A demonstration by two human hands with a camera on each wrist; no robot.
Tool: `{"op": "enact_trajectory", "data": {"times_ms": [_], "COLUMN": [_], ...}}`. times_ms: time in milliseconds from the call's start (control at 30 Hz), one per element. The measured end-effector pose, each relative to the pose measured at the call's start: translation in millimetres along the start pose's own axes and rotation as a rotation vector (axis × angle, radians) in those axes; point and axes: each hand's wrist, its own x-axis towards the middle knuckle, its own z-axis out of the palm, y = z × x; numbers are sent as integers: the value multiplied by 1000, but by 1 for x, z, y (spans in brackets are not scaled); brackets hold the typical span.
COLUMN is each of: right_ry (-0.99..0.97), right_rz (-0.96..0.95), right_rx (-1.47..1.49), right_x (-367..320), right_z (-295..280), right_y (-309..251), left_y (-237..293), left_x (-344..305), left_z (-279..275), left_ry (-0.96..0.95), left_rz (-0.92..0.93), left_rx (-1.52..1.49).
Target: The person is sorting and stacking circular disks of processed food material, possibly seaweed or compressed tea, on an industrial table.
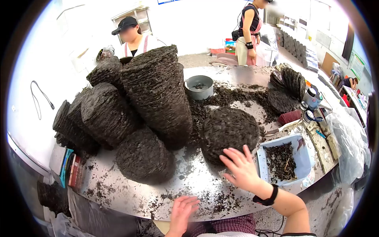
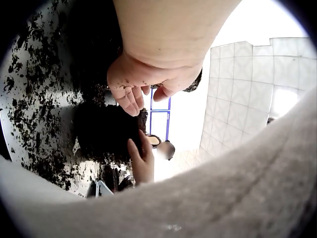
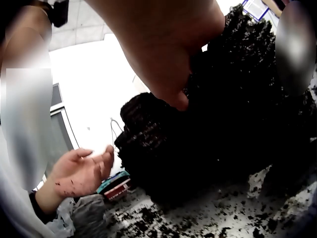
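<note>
A round, dark cake of what looks like dried seaweed (image 1: 229,132) lies on the metal table in front of me. My right hand (image 1: 242,170) is at its near right edge, fingers spread and fairly straight. In the right wrist view the thumb overlaps the dark mass. Nothing is in my left hand (image 1: 183,213), which hovers loosely, palm inward, over the table's front edge; flakes cling to it in the left wrist view. Left of the cake rises a tall leaning stack of the same cakes (image 1: 158,94), with a shorter stack (image 1: 144,158) before it.
Loose flakes litter the metal table (image 1: 193,173). A grey round tin (image 1: 199,89) stands behind the cake. To the right are a blue bin (image 1: 306,158) of scraps, a knife (image 1: 282,128) and a brush (image 1: 290,117). More stacks (image 1: 102,112) fill the left. Two people are beyond the table.
</note>
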Motion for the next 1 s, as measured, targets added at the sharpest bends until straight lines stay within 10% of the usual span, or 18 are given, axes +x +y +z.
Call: {"op": "enact_trajectory", "data": {"times_ms": [200, 367, 533, 633, 800, 1000], "right_ry": [2, 107, 218, 178, -26, 27], "right_rz": [55, 94, 117, -56, -99, -180], "right_rx": [-96, -149, -211, -65, 124, 588], "right_x": [20, 66, 91, 66, 7, -29], "right_z": [47, 54, 38, 57, 78, 51], "right_y": [28, 97, 100, 62, -13, -67], "left_y": [39, 108, 125, 132, 112, 40], "left_x": [33, 79, 100, 91, 62, 37], "left_z": [-58, -124, -161, -154, -80, -35], "left_ry": [563, 888, 672, 511, 423, 269], "left_rz": [775, 654, 33, 32, 567, 562], "left_rx": [755, 493, 334, 355, 388, 785]}}
